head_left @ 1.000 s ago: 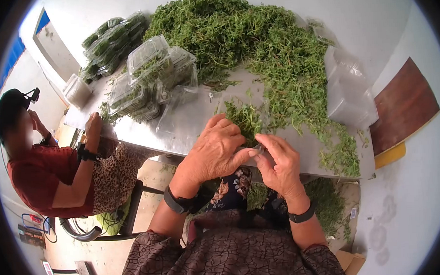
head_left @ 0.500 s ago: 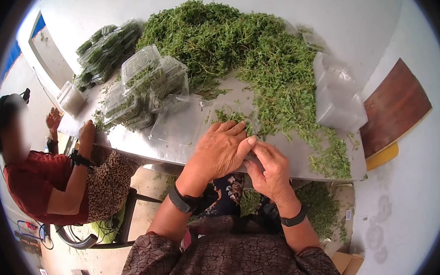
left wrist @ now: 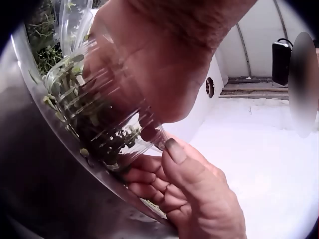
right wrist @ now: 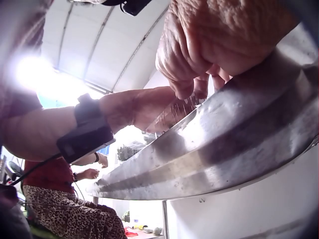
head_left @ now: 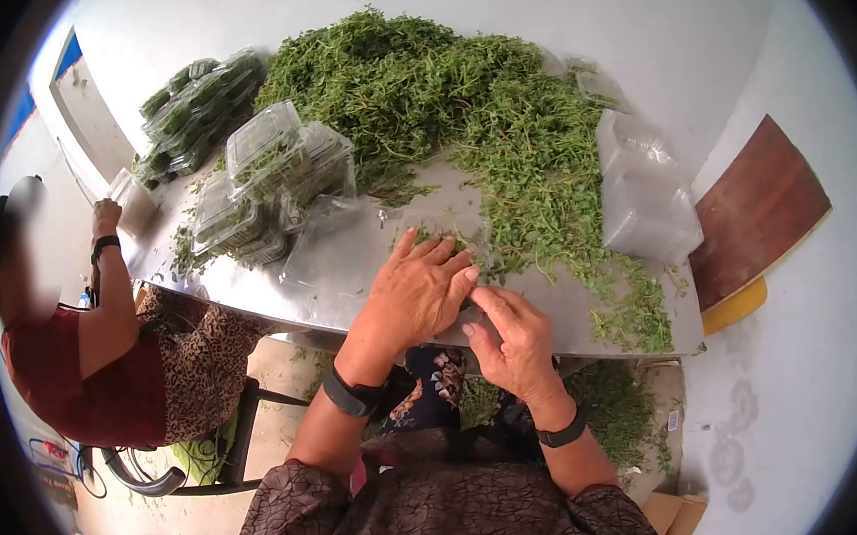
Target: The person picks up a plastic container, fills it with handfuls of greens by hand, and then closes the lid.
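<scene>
Under left hand (head_left: 412, 293), clear plastic clamshell (left wrist: 94, 117), green herb sprigs inside

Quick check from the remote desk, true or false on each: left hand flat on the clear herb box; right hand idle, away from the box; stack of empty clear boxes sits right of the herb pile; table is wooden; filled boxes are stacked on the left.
1. The left hand presses flat on the clear herb box. True.
2. The right hand is idle, away from the box. False: its fingers pinch the box's near edge.
3. Empty clear boxes sit right of the herb pile. True.
4. The table is wooden. False: shiny metal.
5. Filled boxes are stacked left of the pile. True.
</scene>
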Tool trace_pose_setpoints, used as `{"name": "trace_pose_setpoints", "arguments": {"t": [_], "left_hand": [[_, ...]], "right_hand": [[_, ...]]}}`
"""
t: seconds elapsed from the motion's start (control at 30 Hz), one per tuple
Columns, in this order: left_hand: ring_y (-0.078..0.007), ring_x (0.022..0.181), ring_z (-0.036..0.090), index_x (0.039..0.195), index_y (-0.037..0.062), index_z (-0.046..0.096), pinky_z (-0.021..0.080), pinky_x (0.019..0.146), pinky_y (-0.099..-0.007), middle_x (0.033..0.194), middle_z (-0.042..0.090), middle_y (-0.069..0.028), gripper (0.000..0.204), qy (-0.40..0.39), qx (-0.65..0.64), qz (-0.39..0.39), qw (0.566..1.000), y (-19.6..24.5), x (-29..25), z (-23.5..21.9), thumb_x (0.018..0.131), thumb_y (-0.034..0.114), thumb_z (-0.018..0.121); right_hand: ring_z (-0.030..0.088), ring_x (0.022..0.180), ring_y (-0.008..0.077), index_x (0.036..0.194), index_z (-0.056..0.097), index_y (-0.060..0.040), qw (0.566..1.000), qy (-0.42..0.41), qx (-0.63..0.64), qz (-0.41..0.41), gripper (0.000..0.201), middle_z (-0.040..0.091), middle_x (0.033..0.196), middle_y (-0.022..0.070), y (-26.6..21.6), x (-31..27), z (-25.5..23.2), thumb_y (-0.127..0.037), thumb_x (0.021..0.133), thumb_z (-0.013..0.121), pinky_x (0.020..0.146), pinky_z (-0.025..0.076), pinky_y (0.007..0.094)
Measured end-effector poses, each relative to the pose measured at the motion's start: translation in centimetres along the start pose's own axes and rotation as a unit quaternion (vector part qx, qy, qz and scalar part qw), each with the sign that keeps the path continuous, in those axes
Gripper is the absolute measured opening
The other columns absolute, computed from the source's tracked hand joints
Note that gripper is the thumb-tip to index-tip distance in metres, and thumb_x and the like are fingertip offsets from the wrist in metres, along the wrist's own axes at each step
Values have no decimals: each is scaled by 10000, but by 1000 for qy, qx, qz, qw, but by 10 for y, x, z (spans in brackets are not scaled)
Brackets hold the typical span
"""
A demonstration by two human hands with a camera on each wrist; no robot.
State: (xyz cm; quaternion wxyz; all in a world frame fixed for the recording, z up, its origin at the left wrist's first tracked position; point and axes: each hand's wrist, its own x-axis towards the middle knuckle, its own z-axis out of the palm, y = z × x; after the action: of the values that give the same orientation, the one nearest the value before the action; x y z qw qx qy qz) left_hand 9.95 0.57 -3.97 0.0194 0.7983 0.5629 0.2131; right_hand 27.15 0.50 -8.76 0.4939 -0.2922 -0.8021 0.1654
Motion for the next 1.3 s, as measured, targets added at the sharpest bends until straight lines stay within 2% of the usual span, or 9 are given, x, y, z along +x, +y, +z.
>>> {"name": "trace_pose_setpoints", "arguments": {"t": [0.23, 0.33, 0.5, 0.7, 0.83, 0.93, 1.07, 1.17, 1.3], "left_hand": [[-352, 1290, 457, 1206, 17, 624, 203, 1160, -499, 1337, 544, -194, 490, -3, -37, 2, 999, 2, -4, -9, 1015, 388, 367], [-358, 1292, 456, 1190, 15, 631, 189, 1160, -523, 1349, 533, -193, 469, 102, -15, 21, 994, 1, -16, -9, 990, 389, 431], [-358, 1214, 505, 1130, 14, 632, 240, 1137, -548, 1273, 565, -183, 388, 149, 7, 52, 987, 0, -43, -14, 812, 228, 691], [-301, 1174, 534, 1104, 32, 636, 233, 1141, -570, 1191, 595, -121, 405, 154, 15, 73, 985, -11, -61, -4, 722, 110, 746], [-279, 1150, 549, 1094, 45, 640, 219, 1142, -588, 1159, 601, -95, 408, 201, 44, 73, 976, -16, -65, 5, 702, 71, 748], [-271, 1130, 560, 1103, 55, 635, 212, 1143, -594, 1141, 601, -86, 425, 256, 40, 63, 964, -16, -66, 11, 691, 29, 739], [-266, 1106, 582, 1136, 60, 617, 228, 1138, -580, 1146, 604, -83, 470, 285, 32, 58, 956, -17, -66, 17, 683, -9, 719], [-262, 1093, 594, 1134, 58, 621, 260, 1129, -551, 1148, 619, -80, 461, 313, 27, 83, 946, -14, -73, 23, 686, -13, 705], [-264, 1084, 598, 1052, 65, 659, 293, 1121, -513, 1131, 644, -67, 368, 304, 17, 166, 938, -12, -94, 34, 691, 2, 691]], "right_hand": [[657, 864, 327, 1165, 617, -51, 1000, -3, -8, -11, 396, 644, 1019, 144, 1, 0, -1, -111, 785, 709, 717, 556, 395], [658, 882, 331, 1176, 618, -60, 1000, -3, 1, -3, 387, 646, 1037, 149, 1, 0, 0, -117, 802, 700, 739, 558, 398], [659, 899, 329, 1204, 615, -65, 1000, -10, 10, -3, 391, 649, 1058, 154, 3, 0, -1, -116, 824, 690, 761, 560, 397], [679, 899, 276, 1272, 569, -50, 992, -33, 100, 73, 458, 607, 1205, 179, -5, 4, -15, -46, 827, 676, 730, 584, 351], [689, 911, 285, 1321, 516, -35, 993, -58, -47, 96, 547, 519, 1322, 261, -5, 35, -51, -45, 803, 691, 755, 581, 360], [674, 959, 361, 1378, 448, -46, 954, -177, -154, 186, 653, 405, 1420, 307, 2, 63, -65, -114, 784, 711, 859, 533, 430], [626, 1035, 420, 1407, 406, -34, 926, -262, -229, 144, 714, 341, 1454, 323, 23, 89, -58, -141, 779, 729, 962, 474, 446], [651, 895, 326, 1410, 426, -64, 911, -282, -284, 99, 741, 431, 1427, 248, 46, 100, -47, -180, 754, 750, 831, 514, 416], [630, 925, 355, 1363, 480, -45, 900, -320, -275, 109, 688, 546, 1281, 242, 57, 115, -39, -179, 745, 750, 826, 510, 423]]}}
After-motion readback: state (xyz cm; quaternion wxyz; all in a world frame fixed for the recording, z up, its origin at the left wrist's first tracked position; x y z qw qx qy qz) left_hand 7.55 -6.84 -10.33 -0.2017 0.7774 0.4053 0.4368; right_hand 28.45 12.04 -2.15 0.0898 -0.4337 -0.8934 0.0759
